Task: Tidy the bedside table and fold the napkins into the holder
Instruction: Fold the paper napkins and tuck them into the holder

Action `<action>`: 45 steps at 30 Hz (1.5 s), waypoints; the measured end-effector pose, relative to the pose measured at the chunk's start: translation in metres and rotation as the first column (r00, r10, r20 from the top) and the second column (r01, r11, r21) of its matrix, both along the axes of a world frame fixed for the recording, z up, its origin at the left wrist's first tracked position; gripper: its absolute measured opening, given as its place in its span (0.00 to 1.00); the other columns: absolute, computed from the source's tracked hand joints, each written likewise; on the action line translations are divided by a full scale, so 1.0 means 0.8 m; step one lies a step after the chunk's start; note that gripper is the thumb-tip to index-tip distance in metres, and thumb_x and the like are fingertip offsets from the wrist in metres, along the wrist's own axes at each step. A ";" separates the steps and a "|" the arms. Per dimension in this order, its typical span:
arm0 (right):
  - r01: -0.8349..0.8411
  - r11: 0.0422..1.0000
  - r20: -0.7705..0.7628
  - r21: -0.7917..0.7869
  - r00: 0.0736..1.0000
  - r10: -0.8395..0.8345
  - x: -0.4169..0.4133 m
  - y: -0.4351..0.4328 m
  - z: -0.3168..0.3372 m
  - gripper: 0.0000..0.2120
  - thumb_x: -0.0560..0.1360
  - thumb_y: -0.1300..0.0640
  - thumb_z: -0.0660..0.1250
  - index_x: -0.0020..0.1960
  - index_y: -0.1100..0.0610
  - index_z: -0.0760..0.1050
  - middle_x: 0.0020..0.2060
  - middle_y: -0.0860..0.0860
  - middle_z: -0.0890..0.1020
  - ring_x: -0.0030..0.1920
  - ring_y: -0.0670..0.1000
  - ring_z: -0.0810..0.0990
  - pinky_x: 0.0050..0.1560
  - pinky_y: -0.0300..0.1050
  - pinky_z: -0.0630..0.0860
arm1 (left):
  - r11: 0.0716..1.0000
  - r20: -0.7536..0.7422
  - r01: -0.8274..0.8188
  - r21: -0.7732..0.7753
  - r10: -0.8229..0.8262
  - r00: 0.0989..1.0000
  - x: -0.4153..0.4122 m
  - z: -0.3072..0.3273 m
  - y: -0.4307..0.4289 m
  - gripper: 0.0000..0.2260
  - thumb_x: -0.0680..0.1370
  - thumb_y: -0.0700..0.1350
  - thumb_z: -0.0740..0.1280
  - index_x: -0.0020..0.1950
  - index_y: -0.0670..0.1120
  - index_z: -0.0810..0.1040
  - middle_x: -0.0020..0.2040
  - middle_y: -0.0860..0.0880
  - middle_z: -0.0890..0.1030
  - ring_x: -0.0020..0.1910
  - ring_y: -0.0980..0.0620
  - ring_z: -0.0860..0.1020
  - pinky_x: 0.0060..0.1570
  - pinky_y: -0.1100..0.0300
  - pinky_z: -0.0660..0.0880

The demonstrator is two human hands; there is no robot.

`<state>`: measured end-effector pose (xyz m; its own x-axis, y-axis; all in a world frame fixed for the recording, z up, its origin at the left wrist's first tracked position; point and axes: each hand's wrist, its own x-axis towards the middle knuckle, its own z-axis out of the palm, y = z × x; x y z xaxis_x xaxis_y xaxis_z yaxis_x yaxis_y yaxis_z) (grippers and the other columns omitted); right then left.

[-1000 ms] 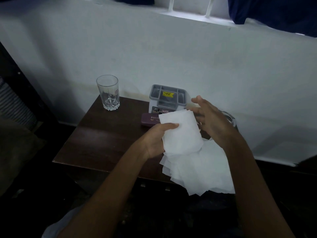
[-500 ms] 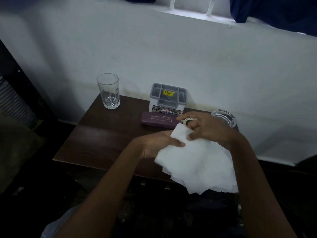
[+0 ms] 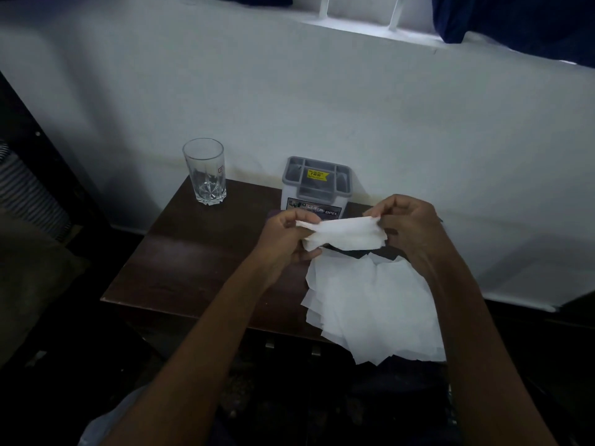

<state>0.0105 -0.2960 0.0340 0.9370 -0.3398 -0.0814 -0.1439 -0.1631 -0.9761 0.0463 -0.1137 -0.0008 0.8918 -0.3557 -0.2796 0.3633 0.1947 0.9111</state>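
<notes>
Above the right side of the table (image 3: pixel 193 252), the two hands hold one napkin (image 3: pixel 341 235) up in the air. The left hand (image 3: pixel 286 233) pinches its left end and the right hand (image 3: pixel 409 226) pinches its right end. Held like this, the napkin is pulled into a long flat strip, so the fold can be made neat. It looks folded over at least once, but I cannot tell how many times.

Under the hands, a loose pile of napkins (image 3: pixel 370 304) lies at the front right corner of the table and hangs over the front edge. It sits close to the person, so the next sheet is easy to reach.

The holder (image 3: pixel 317 185) stands at the back edge, against the wall, just behind the held napkin. Its slots face up, so a thin folded strip could slide in from above. I think no napkin is in it yet, though the slots are dark.

A glass (image 3: pixel 205 172) stands at the back left corner, well apart from the paper, where it is not likely to get knocked.
</notes>
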 end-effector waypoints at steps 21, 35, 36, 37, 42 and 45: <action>0.047 0.932 -0.116 0.358 0.993 -0.006 0.015 0.029 -0.024 0.16 0.77 0.46 0.59 0.56 0.56 0.77 0.53 0.58 0.80 0.55 0.57 0.79 0.42 0.50 0.81 | 0.993 -0.048 -0.121 -0.001 0.121 0.992 0.002 -0.005 -0.008 0.11 0.75 0.35 0.67 0.50 0.50 0.76 0.57 0.45 0.77 0.57 0.44 0.77 0.32 0.64 0.78; 0.212 0.952 -0.024 0.219 0.977 -0.212 0.039 -0.002 -0.003 0.15 0.70 0.75 0.64 0.54 0.64 0.73 0.50 0.62 0.76 0.37 0.57 0.79 0.27 0.36 0.77 | 0.933 -0.055 -0.357 0.040 0.358 0.932 0.010 -0.009 -0.005 0.13 0.77 0.38 0.64 0.61 0.49 0.70 0.48 0.51 0.78 0.43 0.55 0.78 0.35 0.64 0.76; 0.256 0.943 0.006 0.212 0.965 -0.263 0.054 -0.009 0.004 0.16 0.70 0.75 0.63 0.55 0.64 0.73 0.50 0.63 0.75 0.37 0.57 0.79 0.26 0.35 0.76 | 0.930 -0.081 -0.364 0.045 0.366 0.927 0.011 -0.010 -0.005 0.13 0.78 0.38 0.63 0.61 0.49 0.70 0.48 0.51 0.77 0.41 0.56 0.78 0.36 0.64 0.75; 0.302 0.937 0.027 0.174 0.950 -0.311 0.069 -0.017 0.010 0.16 0.69 0.75 0.63 0.55 0.64 0.72 0.51 0.64 0.75 0.36 0.56 0.79 0.25 0.35 0.75 | 0.932 -0.102 -0.359 0.051 0.363 0.926 0.012 -0.010 -0.006 0.13 0.78 0.39 0.63 0.60 0.50 0.70 0.49 0.50 0.78 0.41 0.56 0.77 0.36 0.64 0.75; 0.383 0.875 0.066 -0.296 0.922 -0.382 0.143 -0.032 0.021 0.17 0.68 0.72 0.62 0.56 0.64 0.72 0.55 0.64 0.77 0.35 0.58 0.80 0.19 0.33 0.72 | 0.942 -0.161 -0.329 0.060 0.335 0.928 0.015 -0.009 -0.003 0.13 0.78 0.39 0.62 0.61 0.50 0.69 0.52 0.48 0.78 0.41 0.55 0.78 0.39 0.62 0.75; 0.269 0.816 -0.003 -0.512 0.949 -0.315 0.167 -0.028 0.009 0.18 0.67 0.70 0.63 0.56 0.61 0.72 0.54 0.63 0.78 0.42 0.62 0.82 0.33 0.45 0.80 | 0.937 -0.187 -0.344 0.060 0.349 0.918 0.017 -0.009 0.000 0.12 0.78 0.39 0.60 0.59 0.51 0.69 0.53 0.47 0.78 0.41 0.55 0.77 0.39 0.62 0.74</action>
<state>0.1444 -0.3188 0.0408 0.7845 -0.6117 0.1013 -0.3405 -0.5615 -0.7542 0.0602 -0.1137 -0.0077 0.8864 -0.0245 -0.4622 0.4453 0.3174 0.8372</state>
